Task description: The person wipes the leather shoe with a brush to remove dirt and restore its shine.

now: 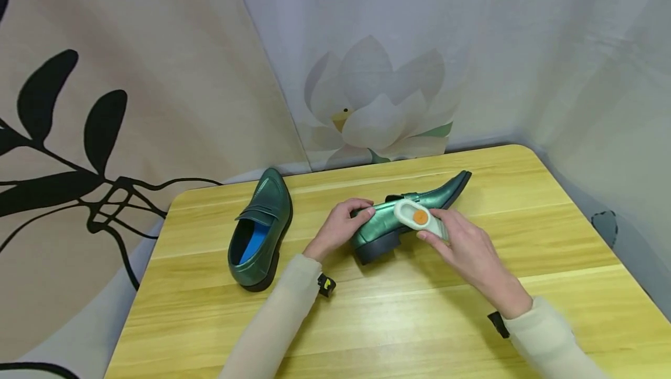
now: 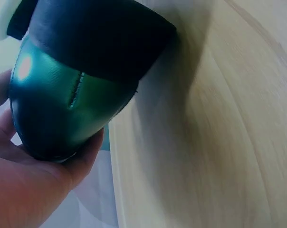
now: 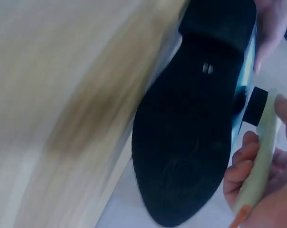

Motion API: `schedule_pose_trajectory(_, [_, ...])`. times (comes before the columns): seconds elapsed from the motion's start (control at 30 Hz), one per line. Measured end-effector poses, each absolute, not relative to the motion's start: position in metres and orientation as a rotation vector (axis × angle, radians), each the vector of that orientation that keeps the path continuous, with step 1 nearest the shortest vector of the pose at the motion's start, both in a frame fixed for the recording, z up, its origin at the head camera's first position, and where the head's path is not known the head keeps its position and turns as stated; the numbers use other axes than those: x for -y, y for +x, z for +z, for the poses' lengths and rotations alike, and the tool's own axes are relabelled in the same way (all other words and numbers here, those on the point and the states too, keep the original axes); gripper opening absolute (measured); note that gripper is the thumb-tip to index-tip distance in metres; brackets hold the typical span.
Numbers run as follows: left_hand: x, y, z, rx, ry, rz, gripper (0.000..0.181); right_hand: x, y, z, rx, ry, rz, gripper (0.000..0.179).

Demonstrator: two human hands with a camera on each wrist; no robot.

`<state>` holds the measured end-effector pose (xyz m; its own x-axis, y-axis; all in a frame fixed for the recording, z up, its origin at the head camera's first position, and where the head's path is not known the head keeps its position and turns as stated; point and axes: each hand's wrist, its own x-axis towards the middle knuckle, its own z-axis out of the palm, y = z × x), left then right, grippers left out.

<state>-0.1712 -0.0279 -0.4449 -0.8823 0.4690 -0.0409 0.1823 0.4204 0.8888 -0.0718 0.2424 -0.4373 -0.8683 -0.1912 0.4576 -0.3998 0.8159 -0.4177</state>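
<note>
My left hand (image 1: 342, 226) grips a metallic green loafer (image 1: 439, 197) by its heel end and holds it tilted on its side, toe pointing to the far right. In the right wrist view its black sole (image 3: 184, 123) faces the camera. My right hand (image 1: 474, 250) holds a shoe brush with a pale handle (image 1: 405, 210) and an orange button (image 1: 420, 217). The brush's dark head (image 3: 256, 107) is right at the loafer's side. The left wrist view shows the thick black heel (image 2: 96, 42), with fingers and thumb round the back of the shoe.
A matching green loafer (image 1: 269, 207) with a blue insole (image 1: 255, 243) stands upright at the left of the wooden table (image 1: 367, 332). Behind the table's far edge hangs a curtain (image 1: 382, 76) printed with flowers and leaves.
</note>
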Motion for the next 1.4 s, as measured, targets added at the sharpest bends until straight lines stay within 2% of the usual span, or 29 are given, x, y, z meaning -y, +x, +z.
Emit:
schedule_pose_trajectory(0.17, [0.03, -0.169, -0.439, -2.396, 0.597, 1.46, 0.025, -0.224, -0.07, -0.439, 2.592, 0.609, 0.702, 0.05])
schedule_pose_trajectory(0.4, [0.037, -0.169, -0.433, -2.416, 0.608, 1.454, 0.024, -0.215, -0.067, -0.44, 2.605, 0.677, 0.669, 0.051])
schedule_pose_trajectory(0.83, [0.043, -0.17, -0.441, -2.474, 0.595, 1.432, 0.025, -0.272, -0.068, -0.43, 2.626, 0.304, 0.596, 0.046])
schedule_pose_trajectory(0.93, [0.042, -0.17, -0.44, -2.468, 0.6, 1.426, 0.024, -0.268, -0.069, -0.431, 2.595, 0.393, 0.593, 0.047])
schedule_pose_trajectory(1.17, [0.041, -0.17, -0.441, -2.474, 0.614, 1.431, 0.023, -0.225, -0.069, -0.44, 2.639, 0.697, 0.552, 0.046])
schedule_pose_trajectory(1.4, [0.043, -0.169, -0.44, -2.469, 0.616, 1.43, 0.024, -0.255, -0.064, -0.439, 2.642, 0.558, 0.527, 0.045])
